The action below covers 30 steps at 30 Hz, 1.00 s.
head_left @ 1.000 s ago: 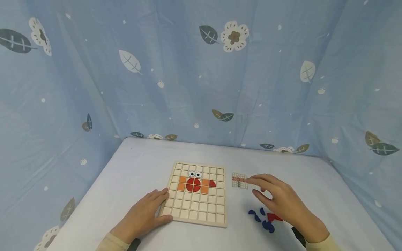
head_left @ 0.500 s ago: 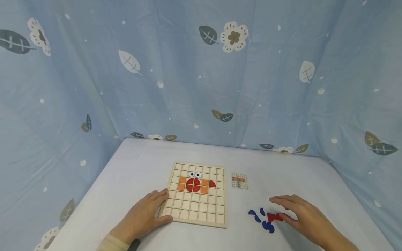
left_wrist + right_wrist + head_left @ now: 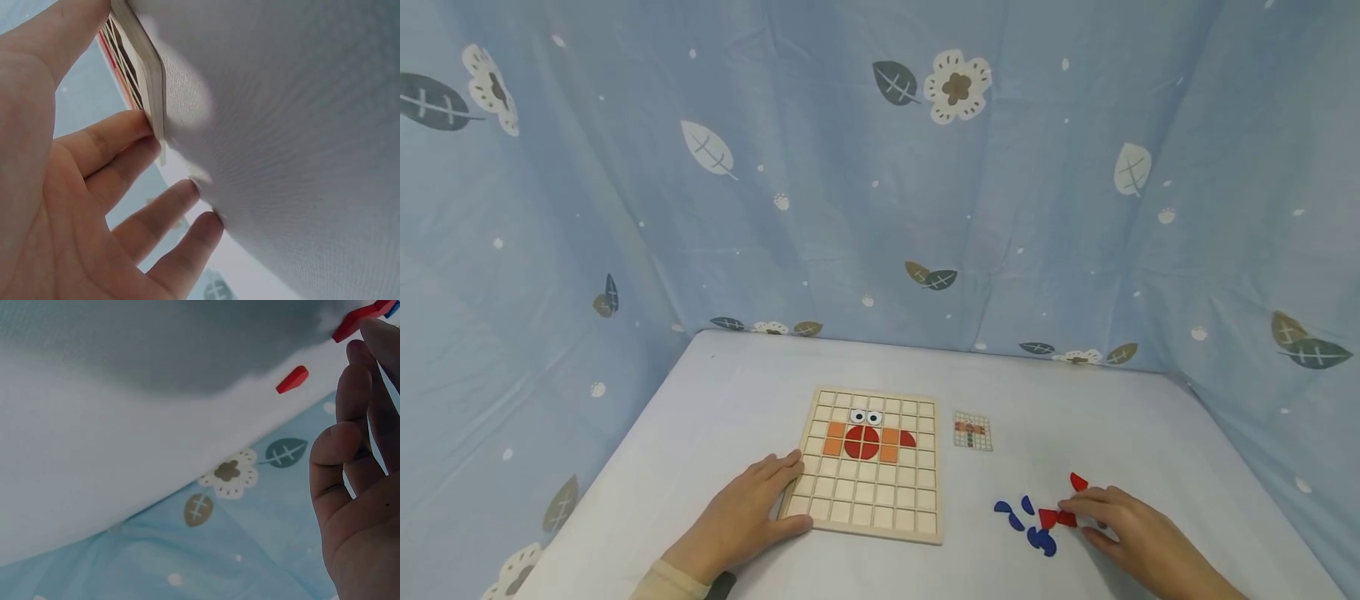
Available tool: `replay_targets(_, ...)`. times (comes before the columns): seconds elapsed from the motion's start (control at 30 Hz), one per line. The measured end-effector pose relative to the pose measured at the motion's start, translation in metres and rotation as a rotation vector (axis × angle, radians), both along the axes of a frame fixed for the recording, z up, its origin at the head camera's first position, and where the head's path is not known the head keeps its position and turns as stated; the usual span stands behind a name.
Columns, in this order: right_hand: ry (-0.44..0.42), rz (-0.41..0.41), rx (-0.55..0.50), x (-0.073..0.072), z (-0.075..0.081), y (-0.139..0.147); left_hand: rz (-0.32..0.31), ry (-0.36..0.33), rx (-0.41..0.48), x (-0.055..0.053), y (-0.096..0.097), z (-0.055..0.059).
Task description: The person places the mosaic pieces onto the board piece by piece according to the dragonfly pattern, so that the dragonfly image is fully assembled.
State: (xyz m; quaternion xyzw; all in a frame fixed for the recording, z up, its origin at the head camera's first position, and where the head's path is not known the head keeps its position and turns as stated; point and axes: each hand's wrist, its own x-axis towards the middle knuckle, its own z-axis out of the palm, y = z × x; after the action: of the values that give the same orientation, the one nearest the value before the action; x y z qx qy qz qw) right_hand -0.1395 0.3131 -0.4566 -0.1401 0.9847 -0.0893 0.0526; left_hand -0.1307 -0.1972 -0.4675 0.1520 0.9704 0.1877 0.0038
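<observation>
A wooden grid board bears two eye tiles, orange tiles, red tiles forming a disc and a red quarter-round tile. My left hand rests at its near left corner, fingers on the left side, thumb by the front edge. In the left wrist view, fingertips touch the board's rim. My right hand is over the loose red pieces, a fingertip at one of them, thumb apart. Another red piece lies just beyond the fingers. Nothing is visibly pinched.
Several blue rounded pieces lie left of my right hand. A small card with a grid picture lies right of the board. Blue patterned curtains surround the white table at the back and sides.
My right hand has moved from the card back toward me and right, down to the red pieces. A red piece beyond its fingers has come into view. My left hand stays put.
</observation>
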Motion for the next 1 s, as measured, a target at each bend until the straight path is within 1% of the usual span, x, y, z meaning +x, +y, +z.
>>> replay_targets(0.13,-0.011,0.004,0.005,-0.001,-0.002,0.001,-0.004,0.001,0.002,0.001,0.001,0.002)
replay_targets(0.3,-0.005,0.021,0.019,-0.002,-0.002,0.001,0.004,-0.008,0.001,0.002,0.001,0.003)
replay_targets(0.43,-0.004,0.024,0.045,-0.004,-0.003,0.000,0.008,-0.012,-0.006,0.002,0.000,0.003)
replay_targets(0.7,0.020,0.017,0.050,-0.006,-0.007,-0.003,0.012,-0.007,-0.003,0.002,-0.001,0.002)
replay_targets(0.8,0.001,0.001,0.056,-0.008,-0.009,-0.005,0.009,-0.003,-0.006,0.001,-0.001,0.001)
replay_targets(1.0,-0.094,-0.056,0.049,-0.012,-0.010,-0.007,-0.006,0.012,-0.002,0.001,-0.002,-0.001)
